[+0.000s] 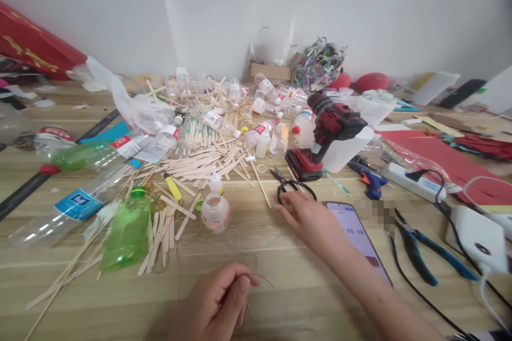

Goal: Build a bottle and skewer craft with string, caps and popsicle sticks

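My left hand [224, 301] is closed low in the middle of the view, its thumb pressed to the forefinger. From that pinch a thin dark thread [264, 278] sticks out to the right. Farther up, my right hand [306, 218] has its fingers at the black handles of the scissors [288, 185], covering part of the loops. The scissor blades are parted and point away to the upper left. A small clear bottle with an open mouth [216, 213] stands upright left of the scissors. Beside my right wrist lies a phone [354, 229] with a timer display.
Wooden sticks [200, 168] and plastic bottles [218, 121] crowd the back. At the left, a green bottle [128, 232] stands among sticks. A red drill [328, 130] stands behind the scissors. Pliers [424, 256], a blue glue gun [372, 181] and a power strip [416, 181] lie right.
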`<state>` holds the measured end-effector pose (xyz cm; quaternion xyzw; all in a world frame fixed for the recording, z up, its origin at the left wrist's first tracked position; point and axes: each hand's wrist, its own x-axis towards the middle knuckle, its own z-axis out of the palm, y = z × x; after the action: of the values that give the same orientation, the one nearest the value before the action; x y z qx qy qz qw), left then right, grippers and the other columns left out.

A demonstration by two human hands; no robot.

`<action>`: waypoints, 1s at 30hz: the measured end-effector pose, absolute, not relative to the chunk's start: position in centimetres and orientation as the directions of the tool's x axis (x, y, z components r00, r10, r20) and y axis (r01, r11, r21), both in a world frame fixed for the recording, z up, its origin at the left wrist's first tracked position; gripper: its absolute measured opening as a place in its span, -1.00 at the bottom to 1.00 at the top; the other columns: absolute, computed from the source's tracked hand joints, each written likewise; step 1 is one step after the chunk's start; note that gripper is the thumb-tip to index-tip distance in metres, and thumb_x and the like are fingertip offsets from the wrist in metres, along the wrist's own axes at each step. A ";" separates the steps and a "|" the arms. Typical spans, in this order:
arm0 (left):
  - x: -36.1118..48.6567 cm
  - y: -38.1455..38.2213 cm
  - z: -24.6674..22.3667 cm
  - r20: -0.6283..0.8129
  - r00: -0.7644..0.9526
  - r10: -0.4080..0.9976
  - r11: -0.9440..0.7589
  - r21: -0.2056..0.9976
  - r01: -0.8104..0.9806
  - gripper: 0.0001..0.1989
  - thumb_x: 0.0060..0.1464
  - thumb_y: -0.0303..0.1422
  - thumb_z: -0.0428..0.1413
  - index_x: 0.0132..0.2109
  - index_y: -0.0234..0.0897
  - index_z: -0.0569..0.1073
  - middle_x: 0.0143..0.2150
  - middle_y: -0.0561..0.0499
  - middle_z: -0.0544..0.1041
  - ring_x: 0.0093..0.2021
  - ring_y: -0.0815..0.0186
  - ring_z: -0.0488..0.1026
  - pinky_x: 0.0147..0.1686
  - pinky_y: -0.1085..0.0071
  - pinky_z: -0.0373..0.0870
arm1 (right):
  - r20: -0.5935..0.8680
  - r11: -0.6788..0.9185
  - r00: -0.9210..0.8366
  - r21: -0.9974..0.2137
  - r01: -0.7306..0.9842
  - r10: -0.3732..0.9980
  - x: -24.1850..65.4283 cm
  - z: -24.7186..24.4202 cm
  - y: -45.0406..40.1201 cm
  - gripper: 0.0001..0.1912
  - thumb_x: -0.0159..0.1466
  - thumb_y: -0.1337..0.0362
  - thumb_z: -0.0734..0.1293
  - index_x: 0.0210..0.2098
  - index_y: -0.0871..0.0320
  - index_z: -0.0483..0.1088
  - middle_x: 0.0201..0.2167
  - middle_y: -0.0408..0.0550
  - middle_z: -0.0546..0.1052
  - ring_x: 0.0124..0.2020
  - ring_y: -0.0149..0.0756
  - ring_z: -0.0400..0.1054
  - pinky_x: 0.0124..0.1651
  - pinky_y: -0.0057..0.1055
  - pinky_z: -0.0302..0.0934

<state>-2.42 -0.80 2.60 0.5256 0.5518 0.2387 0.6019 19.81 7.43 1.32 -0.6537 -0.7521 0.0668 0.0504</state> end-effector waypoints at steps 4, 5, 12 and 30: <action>-2.3 -0.4 1.8 -0.449 0.342 0.825 0.358 0.885 0.297 -0.51 0.14 0.05 -0.07 -0.23 -0.28 0.50 -0.65 0.21 0.17 -0.60 0.38 0.11 -0.55 0.47 0.05 | -0.052 0.029 -0.036 -0.139 0.990 0.998 15.2 -0.9 10.2 -0.73 0.39 0.18 0.24 -0.15 0.28 0.43 -0.26 0.06 0.57 -0.27 -0.20 0.51 -0.22 -0.26 0.39; -2.4 -0.3 1.5 -0.458 0.356 0.815 0.369 0.883 0.291 -0.51 0.14 0.05 -0.07 -0.22 -0.28 0.49 -0.66 0.22 0.17 -0.61 0.39 0.10 -0.56 0.47 0.02 | -0.061 0.006 -0.015 -0.137 0.991 0.998 14.7 -1.4 10.9 -0.74 0.39 0.18 0.26 -0.16 0.27 0.43 -0.27 0.01 0.56 -0.30 -0.25 0.49 -0.23 -0.26 0.39; -2.3 0.7 -0.8 -0.461 0.394 0.795 0.412 0.888 0.206 -0.55 0.17 0.02 -0.11 -0.24 -0.29 0.39 -0.71 0.27 0.14 -0.67 0.41 0.03 -0.59 0.48 -0.06 | -0.013 -0.021 0.019 -0.251 0.968 1.000 15.1 -2.3 11.0 -0.79 0.40 0.27 0.22 -0.33 0.22 0.37 -0.47 -0.11 0.49 -0.45 -0.32 0.42 -0.35 -0.37 0.31; 2.4 3.0 -1.7 -0.495 0.335 0.802 0.455 0.869 0.195 -0.66 0.11 -0.09 -0.04 -0.31 -0.28 0.42 -0.73 0.27 0.10 -0.65 0.41 0.00 -0.58 0.42 -0.08 | -0.024 -0.033 0.025 -0.838 0.545 0.999 15.4 -3.9 -3.3 -0.69 0.36 0.13 0.15 -0.50 0.05 0.10 -0.64 -0.31 0.14 -0.61 -0.39 0.05 -0.54 -0.48 -0.03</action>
<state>2.40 2.98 -1.72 0.4698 0.5302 0.2272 0.6682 15.41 -3.26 -3.94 -0.6333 -0.6098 0.3401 0.3338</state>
